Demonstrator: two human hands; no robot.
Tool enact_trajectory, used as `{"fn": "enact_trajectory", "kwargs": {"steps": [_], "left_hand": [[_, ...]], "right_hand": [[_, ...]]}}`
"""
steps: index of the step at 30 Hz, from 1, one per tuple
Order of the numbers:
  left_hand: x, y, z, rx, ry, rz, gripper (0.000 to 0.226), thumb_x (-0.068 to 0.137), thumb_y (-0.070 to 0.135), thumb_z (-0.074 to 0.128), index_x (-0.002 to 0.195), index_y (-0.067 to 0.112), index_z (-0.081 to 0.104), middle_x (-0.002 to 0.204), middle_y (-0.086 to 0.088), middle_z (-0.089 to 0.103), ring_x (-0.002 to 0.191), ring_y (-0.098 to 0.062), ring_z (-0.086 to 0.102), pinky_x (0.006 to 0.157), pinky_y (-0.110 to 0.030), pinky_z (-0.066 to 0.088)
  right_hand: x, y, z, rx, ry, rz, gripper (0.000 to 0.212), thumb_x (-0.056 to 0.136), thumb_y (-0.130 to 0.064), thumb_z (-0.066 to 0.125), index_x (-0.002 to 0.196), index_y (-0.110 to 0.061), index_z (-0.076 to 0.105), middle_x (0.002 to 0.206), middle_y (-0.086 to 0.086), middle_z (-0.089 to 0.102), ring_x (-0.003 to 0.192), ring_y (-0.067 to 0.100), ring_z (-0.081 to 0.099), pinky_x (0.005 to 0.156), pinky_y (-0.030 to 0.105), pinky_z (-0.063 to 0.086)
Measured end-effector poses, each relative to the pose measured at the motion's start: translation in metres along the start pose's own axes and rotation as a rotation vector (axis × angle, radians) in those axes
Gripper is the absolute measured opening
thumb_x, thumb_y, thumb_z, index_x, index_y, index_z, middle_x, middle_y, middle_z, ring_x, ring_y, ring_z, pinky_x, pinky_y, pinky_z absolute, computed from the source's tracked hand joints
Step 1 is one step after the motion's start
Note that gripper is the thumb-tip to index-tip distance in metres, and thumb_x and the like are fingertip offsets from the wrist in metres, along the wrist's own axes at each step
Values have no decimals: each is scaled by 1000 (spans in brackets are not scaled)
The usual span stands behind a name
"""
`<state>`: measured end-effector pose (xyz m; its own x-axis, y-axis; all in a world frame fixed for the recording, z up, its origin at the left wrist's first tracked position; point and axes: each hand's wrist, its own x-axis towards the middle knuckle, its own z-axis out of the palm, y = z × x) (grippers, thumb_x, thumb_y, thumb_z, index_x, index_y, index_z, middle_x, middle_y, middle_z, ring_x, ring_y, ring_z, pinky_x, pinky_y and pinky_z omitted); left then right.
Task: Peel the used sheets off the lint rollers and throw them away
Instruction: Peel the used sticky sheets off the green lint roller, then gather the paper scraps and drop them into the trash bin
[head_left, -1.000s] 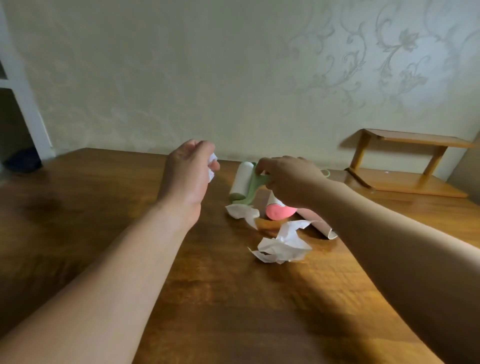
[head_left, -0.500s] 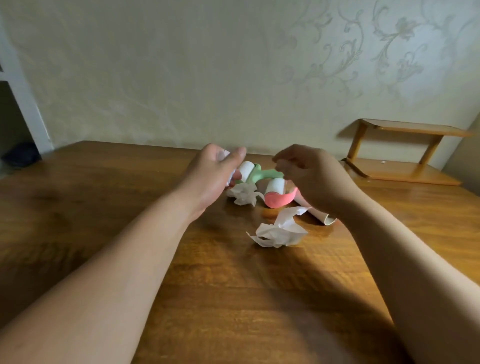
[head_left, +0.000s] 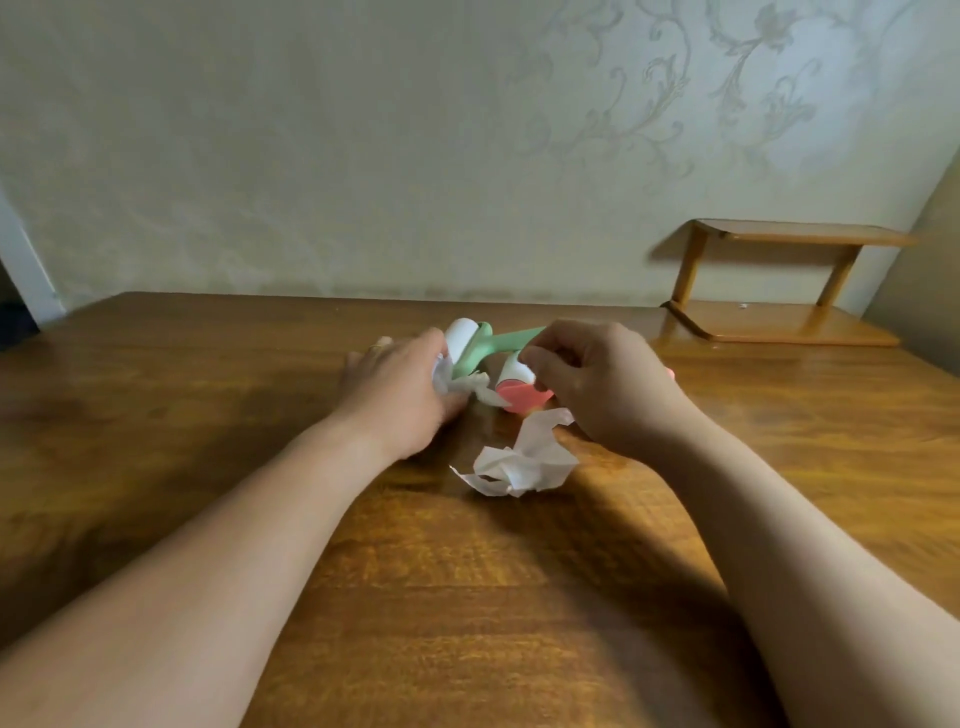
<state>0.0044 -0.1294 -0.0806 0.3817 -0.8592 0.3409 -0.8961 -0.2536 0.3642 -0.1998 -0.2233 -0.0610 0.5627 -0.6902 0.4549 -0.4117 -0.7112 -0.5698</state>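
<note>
Head view. Clock directions are read on the frame, 12 o'clock pointing at the wall (head_left: 363, 156).

1. The table (head_left: 467, 597) is dark, glossy wood and fills the lower half of the frame.
2. The green lint roller (head_left: 498, 344) lies at the far middle of the table. Its white roll points to 10 o'clock and its handle to 3 o'clock.
3. The pink lint roller (head_left: 521, 397) lies just beside the green one, at its 5 o'clock. Its white roll is uppermost and its pink frame faces the camera.
4. The left hand (head_left: 400, 387) lies palm down at 9 o'clock of the green lint roller, fingertips against the roll. A small crumpled sheet (head_left: 470, 387) sits under its fingers and thumb. Whether the hand pinches this sheet or only rests on it cannot be told.
5. The right hand (head_left: 597, 387) is at 3 o'clock of the pink lint roller. Its fingers are curled, and thumb and fingertips pinch the white roll of that roller.
6. A large crumpled sheet (head_left: 519, 462) lies loose on the table at 6 o'clock of the pink lint roller, between the two forearms and touching neither hand.
7. A wooden shelf (head_left: 779, 236) stands on the table at 2 o'clock, against the wall.
</note>
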Motion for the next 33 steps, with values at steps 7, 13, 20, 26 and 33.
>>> {"fn": "enact_trajectory", "kwargs": {"steps": [7,13,20,26,33], "left_hand": [[3,-9,9,61,-9,27,29,95,62,72,102,41,53,98,10,61,91,-17,48,82,-42,36],[2,-8,7,-40,-22,16,25,97,47,70,81,31,60,93,5,52,87,-26,55,72,-39,41],[-2,1,-9,-567,0,-132,15,83,29,63,94,29,53,71,-1,75,66,-18,71,66,-41,58],[-12,27,-21,-894,-112,-175,34,79,42,57,107,25,53,96,0,59,83,-18,53,74,-39,42],[-29,64,-12,-1391,-297,-171,70,104,69,54,146,13,63,100,-8,75,82,-19,72,61,-29,53]], "right_hand": [[-6,-13,-13,-61,-215,-21,30,99,-63,63,108,-38,78,89,-17,76,79,6,72,68,36,63],[-10,-18,-14,-237,-759,-25,69,80,-78,76,142,-53,60,129,-23,61,116,6,61,93,30,55],[-11,-14,-16,-108,-621,-41,22,95,-46,78,115,-40,70,105,-14,72,91,4,70,76,31,61],[-6,-20,-9,566,-24,234,14,110,-27,59,120,-23,67,104,13,74,77,22,67,63,36,56],[-14,-55,33,887,180,228,29,113,-43,50,121,-18,63,79,5,74,68,11,71,58,32,56]]}}
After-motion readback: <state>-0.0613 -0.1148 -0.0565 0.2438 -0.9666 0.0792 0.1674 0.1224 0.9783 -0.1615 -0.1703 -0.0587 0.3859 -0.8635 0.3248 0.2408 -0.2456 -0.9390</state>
